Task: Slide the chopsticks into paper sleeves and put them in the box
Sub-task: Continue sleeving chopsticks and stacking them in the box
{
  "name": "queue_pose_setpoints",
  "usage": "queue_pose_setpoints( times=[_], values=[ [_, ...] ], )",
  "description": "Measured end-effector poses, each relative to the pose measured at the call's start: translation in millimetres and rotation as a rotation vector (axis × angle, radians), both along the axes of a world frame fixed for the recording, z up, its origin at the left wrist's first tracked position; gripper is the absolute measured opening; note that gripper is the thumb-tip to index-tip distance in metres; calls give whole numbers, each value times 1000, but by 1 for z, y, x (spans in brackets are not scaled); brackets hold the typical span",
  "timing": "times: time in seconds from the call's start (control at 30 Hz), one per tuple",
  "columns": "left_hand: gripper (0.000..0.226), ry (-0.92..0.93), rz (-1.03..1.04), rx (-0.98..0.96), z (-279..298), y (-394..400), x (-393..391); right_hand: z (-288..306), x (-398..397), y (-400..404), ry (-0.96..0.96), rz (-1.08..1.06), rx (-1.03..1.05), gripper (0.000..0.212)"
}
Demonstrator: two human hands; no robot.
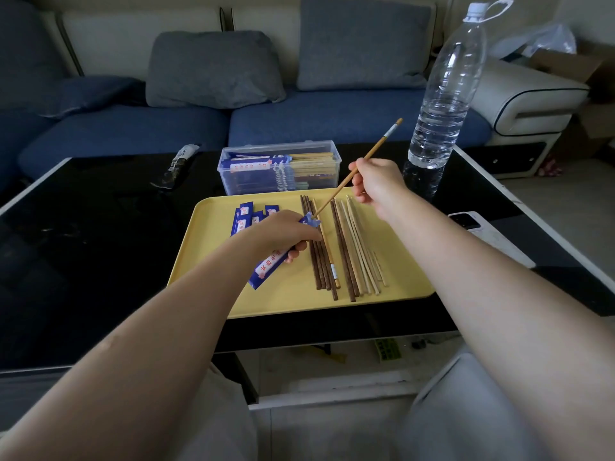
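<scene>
Above the yellow tray (213,277), the right hand (376,181) pinched a light chopstick (357,166), its grip closed on the stick near the middle. The stick slanted down to the left, and its thin tip sat at the open mouth of a blue paper sleeve (279,256). How far the tip went inside was hard to see. The left hand (283,232) held that sleeve with its fingers curled round it, so the middle of the sleeve was hidden. Only the mouth end and the low end showed.

On the tray, just right of the left hand, lay a row of loose chopsticks (346,247), dark brown ones and pale ones, side by side. The far ends of some were hidden behind the hand and the held stick. Left of the hand lay more empty sleeves (243,219), partly covered by the wrist, so their count was not clear.

Behind the tray stood the clear plastic box (279,168) with its top open. Inside were sleeved chopsticks, blue at the left and pale wood at the right. Its clear front wall made them blurry.

The tray and box rested on a shiny black counter (83,227). A tall water bottle (446,91) stood to the right of the box. A dark wrapper (178,164) lay far to the left, too dim to read. A white phone (466,222) peeked out behind the right arm, mostly hidden. A blue sofa (133,128) with a grey cushion (213,69) stood beyond the counter.
</scene>
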State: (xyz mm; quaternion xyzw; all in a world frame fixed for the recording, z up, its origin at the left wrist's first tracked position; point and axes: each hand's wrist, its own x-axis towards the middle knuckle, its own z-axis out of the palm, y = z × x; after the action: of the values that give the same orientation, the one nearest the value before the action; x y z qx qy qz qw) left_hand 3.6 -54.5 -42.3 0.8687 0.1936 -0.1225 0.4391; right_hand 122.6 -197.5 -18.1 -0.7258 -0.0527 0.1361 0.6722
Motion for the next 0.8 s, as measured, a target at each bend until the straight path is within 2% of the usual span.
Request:
queue_pose_setpoints(
  times=[0.13,0.23,0.33,0.43,0.53,0.6,0.67,0.8],
  values=[
    [21,-23,23,-87,1,2,3,-1,3,-3,23,-11,-26,24],
    [19,-8,20,-160,4,-2,3,-5,1,-1,18,58,-50,20],
    [20,-20,84,-335,6,-8,2,-7,-9,3,28,294,-156,16],
    [14,-14,200,-552,7,-9,2,-6,-20,8,119,494,-305,23],
    [12,-14,285,-566,6,-8,1,-7,-19,11,173,490,-371,33],
    [12,-29,333,-529,6,-7,0,-13,-16,12,122,424,-422,29],
    [10,-26,378,-507,5,-6,0,-19,-15,13,-2,375,-579,18],
    [11,-22,418,-462,3,-2,0,-23,-24,20,-239,465,-1060,13]
  ],
)
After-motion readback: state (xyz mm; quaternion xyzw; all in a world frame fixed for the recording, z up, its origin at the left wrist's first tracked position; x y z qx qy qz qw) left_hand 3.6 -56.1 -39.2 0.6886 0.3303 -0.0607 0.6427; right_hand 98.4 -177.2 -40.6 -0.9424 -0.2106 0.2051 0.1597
